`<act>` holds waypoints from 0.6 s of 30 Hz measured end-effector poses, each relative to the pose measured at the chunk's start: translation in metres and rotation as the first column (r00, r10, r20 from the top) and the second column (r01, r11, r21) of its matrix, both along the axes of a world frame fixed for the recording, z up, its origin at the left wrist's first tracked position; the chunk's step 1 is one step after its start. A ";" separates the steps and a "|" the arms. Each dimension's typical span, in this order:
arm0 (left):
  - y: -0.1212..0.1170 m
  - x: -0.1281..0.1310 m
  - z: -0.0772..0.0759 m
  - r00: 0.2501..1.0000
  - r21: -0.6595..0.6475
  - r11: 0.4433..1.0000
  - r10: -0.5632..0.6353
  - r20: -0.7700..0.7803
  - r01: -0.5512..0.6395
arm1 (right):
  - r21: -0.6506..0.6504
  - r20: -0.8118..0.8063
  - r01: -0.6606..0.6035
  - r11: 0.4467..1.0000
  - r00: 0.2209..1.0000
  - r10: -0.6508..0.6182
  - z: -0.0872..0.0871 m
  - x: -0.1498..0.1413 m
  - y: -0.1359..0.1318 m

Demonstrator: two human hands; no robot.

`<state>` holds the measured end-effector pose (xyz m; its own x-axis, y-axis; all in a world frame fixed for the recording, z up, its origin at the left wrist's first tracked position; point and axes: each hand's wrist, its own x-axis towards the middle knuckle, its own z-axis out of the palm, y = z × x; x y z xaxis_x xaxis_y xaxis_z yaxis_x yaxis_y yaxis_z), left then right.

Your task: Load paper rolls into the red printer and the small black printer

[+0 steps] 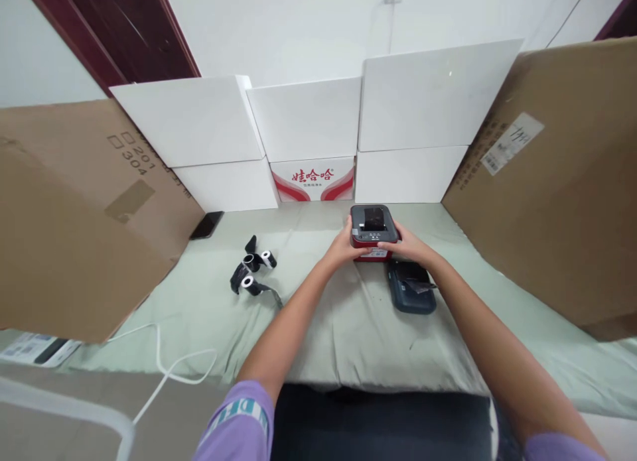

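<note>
A small red and dark grey device (373, 229) with a black panel on top sits on the pale green sheet (348, 315), near the white boxes. My left hand (343, 247) grips its left side and my right hand (407, 247) grips its right side, fingers wrapped against the casing. Just in front of my right hand lies a dark blue flat case (411, 287). To the left lie black straps with small white rolls (252, 272).
Large brown cardboard sheets stand at the left (74, 215) and right (557, 182). White boxes (308, 129) line the back. A black phone (206, 225) lies at the left. A white cable (164, 361) trails over the sheet's front left edge.
</note>
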<state>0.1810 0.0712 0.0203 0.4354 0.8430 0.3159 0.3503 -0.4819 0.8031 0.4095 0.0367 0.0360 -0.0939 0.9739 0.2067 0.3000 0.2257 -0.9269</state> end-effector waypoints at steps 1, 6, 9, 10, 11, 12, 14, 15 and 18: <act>-0.013 -0.002 0.000 0.997 0.054 0.996 0.070 -0.015 -0.069 | -0.042 -0.009 0.086 0.995 0.996 -0.086 -0.001 0.003 -0.007; -0.092 0.006 -0.023 0.985 0.285 0.952 0.147 -0.095 -0.114 | -0.252 -0.182 0.429 0.868 0.860 -0.477 -0.034 0.023 -0.065; -0.110 0.025 -0.042 0.950 0.194 0.969 -0.090 -0.300 0.153 | -0.311 -0.358 0.454 0.835 0.758 -0.545 -0.057 0.020 -0.097; -0.110 0.030 -0.046 0.924 0.152 0.964 -0.154 -0.351 0.218 | -0.313 -0.398 0.477 0.821 0.720 -0.569 -0.062 0.015 -0.105; -0.109 0.033 -0.049 0.903 0.117 0.958 -0.200 -0.381 0.262 | -0.315 -0.424 0.504 0.804 0.684 -0.594 -0.065 0.009 -0.111; -0.107 0.033 -0.050 0.894 0.092 0.955 -0.226 -0.388 0.281 | -0.318 -0.436 0.527 0.788 0.656 -0.616 -0.065 0.002 -0.115; -0.107 0.021 -0.047 0.909 0.076 0.959 -0.233 -0.347 0.274 | -0.310 -0.438 0.546 0.778 0.644 -0.627 -0.063 -0.016 -0.119; -0.109 0.009 -0.045 0.922 0.076 0.962 -0.225 -0.316 0.261 | -0.295 -0.437 0.529 0.796 0.666 -0.604 -0.061 -0.028 -0.120; -0.124 -0.042 -0.037 0.954 0.060 0.985 -0.143 -0.262 0.164 | -0.198 -0.393 0.397 0.896 0.805 -0.443 -0.058 -0.070 -0.113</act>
<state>0.1392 -0.0531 -0.0169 0.6328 0.7358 0.2413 0.4551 -0.6055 0.6529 0.3395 -0.0765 -0.0220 0.4018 0.9152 0.0299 -0.0768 0.0662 -0.9948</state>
